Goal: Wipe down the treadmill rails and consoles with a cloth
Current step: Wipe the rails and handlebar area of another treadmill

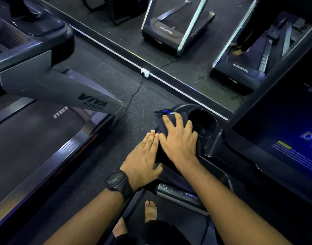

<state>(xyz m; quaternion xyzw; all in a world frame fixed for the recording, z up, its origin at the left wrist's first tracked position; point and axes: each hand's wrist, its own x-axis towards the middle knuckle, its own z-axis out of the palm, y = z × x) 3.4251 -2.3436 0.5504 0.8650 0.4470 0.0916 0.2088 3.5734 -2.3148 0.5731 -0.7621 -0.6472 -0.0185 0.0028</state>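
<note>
Dark speckled gym floor (pixel 144 103) runs between a neighbouring treadmill (pixel 45 82) at the left of the frame and the console (pixel 212 144) at centre right. The dark cloth (pixel 159 121) lies on the console's edge, just beside its cup holder (pixel 203 121). The right hand (pixel 178 138) presses it with fingers spread, grip apart. The left hand (pixel 142 156), with a watch (pixel 118 183) on its wrist, lies flat beside it, fingers straight.
</note>
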